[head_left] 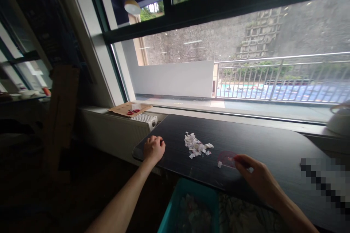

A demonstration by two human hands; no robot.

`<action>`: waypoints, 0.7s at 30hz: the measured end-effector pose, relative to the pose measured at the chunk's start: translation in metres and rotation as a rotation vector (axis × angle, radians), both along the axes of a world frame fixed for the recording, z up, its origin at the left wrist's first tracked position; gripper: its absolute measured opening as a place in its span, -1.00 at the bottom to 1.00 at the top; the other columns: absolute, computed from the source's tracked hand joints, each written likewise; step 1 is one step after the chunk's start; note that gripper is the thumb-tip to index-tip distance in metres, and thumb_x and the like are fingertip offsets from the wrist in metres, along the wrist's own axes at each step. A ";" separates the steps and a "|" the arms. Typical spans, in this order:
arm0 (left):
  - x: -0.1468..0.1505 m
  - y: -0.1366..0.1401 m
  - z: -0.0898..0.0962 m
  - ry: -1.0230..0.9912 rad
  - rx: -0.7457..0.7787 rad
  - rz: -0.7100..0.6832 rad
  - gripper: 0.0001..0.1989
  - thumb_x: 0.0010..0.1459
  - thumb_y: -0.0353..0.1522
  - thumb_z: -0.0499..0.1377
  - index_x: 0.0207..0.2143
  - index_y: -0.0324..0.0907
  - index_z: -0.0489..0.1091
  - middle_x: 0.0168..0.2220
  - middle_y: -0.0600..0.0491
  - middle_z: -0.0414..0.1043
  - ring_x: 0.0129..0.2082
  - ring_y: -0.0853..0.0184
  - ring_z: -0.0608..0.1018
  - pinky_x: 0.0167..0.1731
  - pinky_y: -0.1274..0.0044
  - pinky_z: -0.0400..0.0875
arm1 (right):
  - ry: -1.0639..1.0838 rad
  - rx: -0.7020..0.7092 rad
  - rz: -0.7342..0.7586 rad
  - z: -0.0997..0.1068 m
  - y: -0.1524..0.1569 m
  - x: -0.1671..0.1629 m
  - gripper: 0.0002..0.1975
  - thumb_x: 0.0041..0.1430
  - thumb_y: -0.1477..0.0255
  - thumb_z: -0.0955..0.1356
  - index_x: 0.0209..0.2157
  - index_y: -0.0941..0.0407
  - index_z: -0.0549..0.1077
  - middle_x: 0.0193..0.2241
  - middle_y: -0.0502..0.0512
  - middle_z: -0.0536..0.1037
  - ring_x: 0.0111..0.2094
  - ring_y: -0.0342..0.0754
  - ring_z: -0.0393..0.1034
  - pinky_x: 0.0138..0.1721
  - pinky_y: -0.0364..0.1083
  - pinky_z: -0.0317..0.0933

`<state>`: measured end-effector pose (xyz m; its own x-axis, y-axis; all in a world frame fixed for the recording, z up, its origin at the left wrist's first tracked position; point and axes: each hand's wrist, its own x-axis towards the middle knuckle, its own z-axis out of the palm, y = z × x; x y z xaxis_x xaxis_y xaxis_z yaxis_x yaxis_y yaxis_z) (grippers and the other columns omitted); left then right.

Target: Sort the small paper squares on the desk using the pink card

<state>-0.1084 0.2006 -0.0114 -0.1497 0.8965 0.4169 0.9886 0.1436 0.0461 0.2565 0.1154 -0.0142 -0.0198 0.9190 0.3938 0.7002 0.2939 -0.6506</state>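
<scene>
A loose pile of small white paper pieces (196,146) lies on the dark table between my hands. My left hand (154,148) rests at the table's left edge, its fingers curled in and no object showing in them. To the right of the pile, my right hand (252,171) pinches the right end of a see-through red protractor (225,157), which lies flat or nearly flat on the tabletop. One small white piece (220,164) sits at the protractor's lower left edge. Something small and pale shows by the right hand's fingers, too unclear to name.
Below the table's front edge (188,174) stands a teal bin (171,204) with crumpled litter. Red-handled scissors (133,111) lie on brown cardboard (120,108) over the radiator (144,118). A window runs behind the table. A blurred-out object (328,185) is at the right.
</scene>
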 end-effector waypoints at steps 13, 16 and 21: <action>-0.002 0.003 -0.001 -0.003 0.018 -0.006 -0.84 0.24 -0.31 0.16 -0.19 -0.22 0.41 -0.15 0.00 0.41 -0.14 0.25 0.46 -0.16 0.32 0.40 | -0.007 0.031 0.012 0.003 0.007 0.014 -0.70 0.14 0.22 0.29 -0.27 0.08 0.58 -0.36 0.08 0.65 -0.37 0.00 0.51 -0.34 -0.11 0.34; -0.002 0.003 -0.001 0.001 0.023 -0.008 -0.84 0.24 -0.32 0.16 -0.20 -0.22 0.41 -0.16 0.01 0.41 -0.15 0.25 0.46 -0.16 0.33 0.39 | 0.018 0.034 0.049 0.000 0.016 0.008 -0.70 0.16 0.23 0.30 -0.27 0.10 0.58 -0.37 0.08 0.65 -0.37 0.00 0.50 -0.31 -0.11 0.34; -0.002 0.003 -0.002 -0.006 0.025 -0.010 -0.86 0.23 -0.33 0.16 -0.21 -0.21 0.41 -0.18 0.02 0.41 -0.15 0.25 0.45 -0.17 0.34 0.38 | -0.005 -0.051 0.106 -0.004 0.006 0.030 -0.72 0.16 0.22 0.31 -0.31 0.09 0.58 -0.39 0.06 0.64 -0.35 0.01 0.50 -0.31 -0.11 0.33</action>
<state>-0.1106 0.2039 -0.0129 -0.1435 0.8870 0.4388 0.9896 0.1327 0.0554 0.2864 0.1212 -0.0185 -0.1196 0.9305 0.3461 0.6704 0.3328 -0.6632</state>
